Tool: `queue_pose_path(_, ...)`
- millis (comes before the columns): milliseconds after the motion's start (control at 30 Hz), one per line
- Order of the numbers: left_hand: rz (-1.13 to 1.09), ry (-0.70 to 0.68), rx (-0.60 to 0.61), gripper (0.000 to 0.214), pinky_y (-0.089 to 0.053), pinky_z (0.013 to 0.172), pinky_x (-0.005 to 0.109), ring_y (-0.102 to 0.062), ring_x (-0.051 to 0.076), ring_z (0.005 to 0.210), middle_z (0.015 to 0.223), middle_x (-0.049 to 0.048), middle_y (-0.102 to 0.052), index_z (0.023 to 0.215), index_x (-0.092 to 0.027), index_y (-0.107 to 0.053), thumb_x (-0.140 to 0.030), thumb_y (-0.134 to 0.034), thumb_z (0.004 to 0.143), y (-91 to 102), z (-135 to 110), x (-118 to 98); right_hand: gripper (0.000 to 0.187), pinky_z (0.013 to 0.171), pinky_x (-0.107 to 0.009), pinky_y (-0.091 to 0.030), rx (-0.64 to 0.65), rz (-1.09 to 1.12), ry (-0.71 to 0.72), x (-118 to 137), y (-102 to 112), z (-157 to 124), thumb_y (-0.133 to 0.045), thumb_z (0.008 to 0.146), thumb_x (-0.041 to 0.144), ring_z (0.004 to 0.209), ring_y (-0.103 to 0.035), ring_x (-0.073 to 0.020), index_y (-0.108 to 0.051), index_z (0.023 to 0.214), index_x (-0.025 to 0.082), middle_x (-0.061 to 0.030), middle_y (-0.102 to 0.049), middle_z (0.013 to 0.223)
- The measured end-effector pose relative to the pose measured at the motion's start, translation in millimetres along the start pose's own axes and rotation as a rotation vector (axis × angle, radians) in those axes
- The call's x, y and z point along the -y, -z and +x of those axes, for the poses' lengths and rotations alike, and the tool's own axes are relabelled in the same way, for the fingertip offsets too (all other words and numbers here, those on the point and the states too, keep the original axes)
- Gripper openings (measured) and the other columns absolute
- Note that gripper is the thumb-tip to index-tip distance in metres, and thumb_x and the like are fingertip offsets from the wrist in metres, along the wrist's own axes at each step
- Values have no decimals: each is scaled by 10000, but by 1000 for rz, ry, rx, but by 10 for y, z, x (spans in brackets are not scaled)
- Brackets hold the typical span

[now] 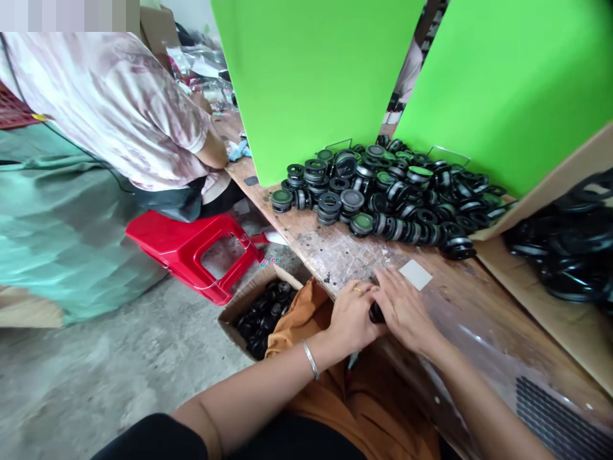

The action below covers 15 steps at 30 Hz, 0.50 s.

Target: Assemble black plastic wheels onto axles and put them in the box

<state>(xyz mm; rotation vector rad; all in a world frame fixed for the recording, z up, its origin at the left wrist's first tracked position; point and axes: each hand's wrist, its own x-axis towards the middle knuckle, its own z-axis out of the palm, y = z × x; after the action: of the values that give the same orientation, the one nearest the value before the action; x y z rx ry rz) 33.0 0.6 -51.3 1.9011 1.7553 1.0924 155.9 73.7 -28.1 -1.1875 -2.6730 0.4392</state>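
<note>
My left hand [352, 314] and my right hand [401, 305] meet at the near edge of a worn wooden workbench [460, 313]. Both are closed around one small black round part [376, 313] that shows only between the fingers. My left wrist wears a silver bangle and a finger carries a ring. A small white card [416, 274] lies on the bench just beyond my right hand. Farther back sits a large pile of black rings with green and grey faces [383, 191].
Two bright green boards [311, 76] stand behind the pile. A cardboard tray [565, 243] at right holds more black rings. A cardboard box of black parts [261, 313] sits on the concrete floor beside a tipped red plastic stool [191, 249]. Another person [110, 108] bends at left.
</note>
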Motion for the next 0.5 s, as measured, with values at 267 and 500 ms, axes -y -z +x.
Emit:
queue_pose_path(267, -1, 39, 10, 494, -446, 894, 451, -521, 290, 1006, 1036, 95, -636, 995, -179, -687, -520, -784, 650, -27, -7, -5, 502, 1139, -562, -222, -289, -113, -105, 128, 98, 302, -293, 952, 217, 1446, -240, -289, -389, 1422, 68, -188, -450, 1451)
queue_pose_path(500, 42, 31, -20, 384, -456, 902, 477, -554, 310, 1010, 1026, 114, -642, 953, -167, -685, -428, -774, 685, -43, 88, 6, 405, 1075, -460, -335, -259, 130, -172, 196, 13, 416, -377, 963, 305, 1285, -462, -260, -523, 1291, 117, -173, -587, 1282)
